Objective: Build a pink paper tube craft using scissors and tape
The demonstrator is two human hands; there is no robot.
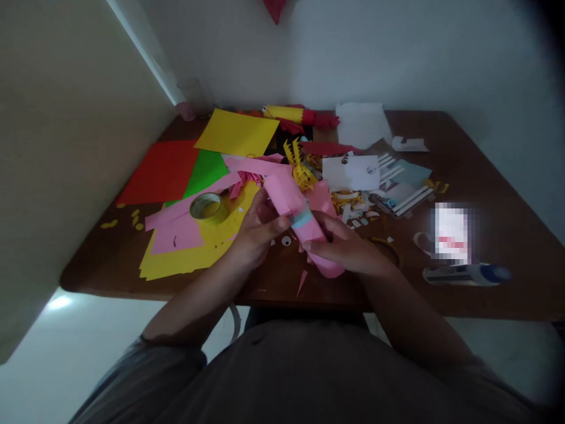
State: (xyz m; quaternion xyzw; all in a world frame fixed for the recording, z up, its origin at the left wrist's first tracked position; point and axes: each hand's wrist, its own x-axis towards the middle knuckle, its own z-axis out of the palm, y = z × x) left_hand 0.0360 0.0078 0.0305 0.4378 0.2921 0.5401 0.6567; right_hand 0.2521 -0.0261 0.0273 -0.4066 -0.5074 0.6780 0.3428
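Both hands are gripping one pink paper tube (288,195), which they are holding above the near part of the table (468,182). Its long axis is slanting from eleven o'clock at the far end to five o'clock at the near end. From the tube's middle, the left hand (259,228) is sitting at nine o'clock, nearer the far end, while the right hand (341,240) is sitting between three and four o'clock, wrapping the near half. A pale blue-green band (302,220) is circling the tube between them. A googly eye (286,241) is lying at seven o'clock from that band; a tape roll (207,207) is resting between nine and ten.
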